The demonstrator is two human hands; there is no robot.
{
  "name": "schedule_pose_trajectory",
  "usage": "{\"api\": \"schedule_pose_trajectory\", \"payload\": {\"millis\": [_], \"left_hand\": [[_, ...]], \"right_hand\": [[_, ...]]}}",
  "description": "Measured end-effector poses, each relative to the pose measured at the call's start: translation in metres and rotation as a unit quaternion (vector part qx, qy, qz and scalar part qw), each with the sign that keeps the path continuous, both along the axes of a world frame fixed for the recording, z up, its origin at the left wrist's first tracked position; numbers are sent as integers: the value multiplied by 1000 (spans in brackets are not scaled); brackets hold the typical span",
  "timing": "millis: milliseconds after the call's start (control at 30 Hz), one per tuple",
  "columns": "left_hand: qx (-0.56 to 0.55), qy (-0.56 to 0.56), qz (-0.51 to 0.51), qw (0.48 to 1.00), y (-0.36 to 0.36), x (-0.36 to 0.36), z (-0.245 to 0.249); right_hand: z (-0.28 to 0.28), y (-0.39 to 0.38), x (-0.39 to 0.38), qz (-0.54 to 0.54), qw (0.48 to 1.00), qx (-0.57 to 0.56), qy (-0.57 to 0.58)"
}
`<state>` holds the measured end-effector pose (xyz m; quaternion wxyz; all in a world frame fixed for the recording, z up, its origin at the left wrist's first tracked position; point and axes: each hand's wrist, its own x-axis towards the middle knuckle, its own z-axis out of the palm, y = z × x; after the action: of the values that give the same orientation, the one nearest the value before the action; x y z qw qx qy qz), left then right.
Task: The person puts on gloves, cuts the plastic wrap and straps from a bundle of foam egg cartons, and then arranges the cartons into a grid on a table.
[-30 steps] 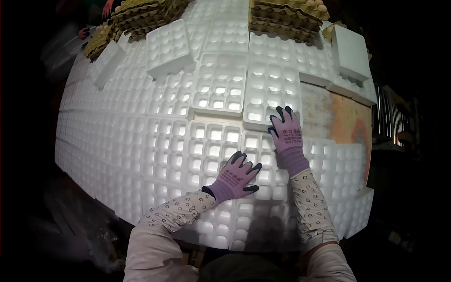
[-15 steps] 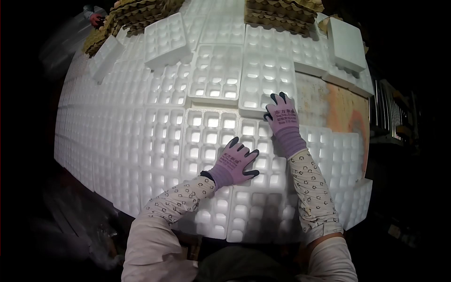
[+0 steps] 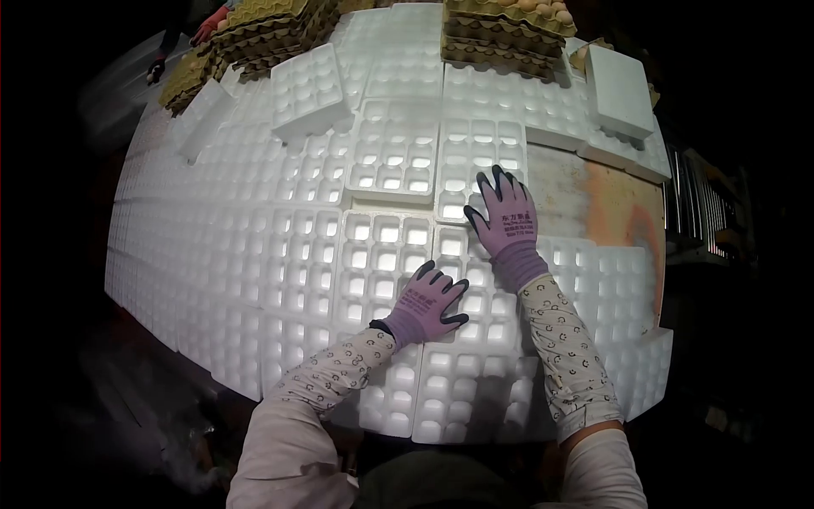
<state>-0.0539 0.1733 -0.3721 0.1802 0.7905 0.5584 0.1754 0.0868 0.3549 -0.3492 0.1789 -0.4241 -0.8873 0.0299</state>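
My left hand (image 3: pixel 426 304), in a purple glove with dark fingertips, rests with fingers spread on the white foam egg trays. Under and beside it lies a foam tray (image 3: pixel 386 242) with square cups. Farther forward, my right hand (image 3: pixel 509 214) wears a matching glove. Its fingers are stretched over the near right edge of another foam tray (image 3: pixel 482 144), and no object shows in its grasp. A strip of gap separates the left-hand tray from the foam tray (image 3: pixel 392 157) beyond it.
Rows of foam trays (image 3: pixel 229 229) cover much of the table. Bare stained board (image 3: pixel 585 191) shows at right. Stacked cardboard egg trays (image 3: pixel 509 38) with eggs stand at the back. A loose tray (image 3: pixel 309 89) and an upturned foam piece (image 3: pixel 621 89) lie on top. Another person's gloved hand (image 3: pixel 208 27) is at upper left.
My right hand's fingers have spread and shifted a little left over the tray. My left hand stays nearly in place. The view has tilted slightly up, and the other person's hand has moved right.
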Motion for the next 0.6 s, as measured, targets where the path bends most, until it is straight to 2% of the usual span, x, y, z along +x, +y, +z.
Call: {"api": "schedule_pose_trajectory", "payload": {"millis": [67,200,333,367,400,467,533,567,600], "left_hand": [[12,1,-10,1000,-1,1,1],[26,-12,-3,1000,0,0,-2],[-9,-19,-31,999,6,-10,2],[-19,-67,-26,997,17,-21,17],[26,-31,3,999,33,-39,31],[101,-30,150,983,87,-94,46],[189,111,274,936,151,-165,57],[198,163,330,908,180,-205,48],[146,186,403,884,202,-238,43]], "right_hand": [[14,23,-15,-54,993,102,-25],[-54,50,-33,-140,981,-45,-125],[-56,56,-29,-118,987,6,-111],[-49,55,-29,-114,987,28,-108],[-46,53,-28,-111,987,45,-109],[-53,52,-28,-93,991,18,-99],[-62,50,-27,-112,988,-20,-100],[-59,49,-24,-99,991,-24,-92],[-60,49,-22,-96,991,-22,-92]]}}
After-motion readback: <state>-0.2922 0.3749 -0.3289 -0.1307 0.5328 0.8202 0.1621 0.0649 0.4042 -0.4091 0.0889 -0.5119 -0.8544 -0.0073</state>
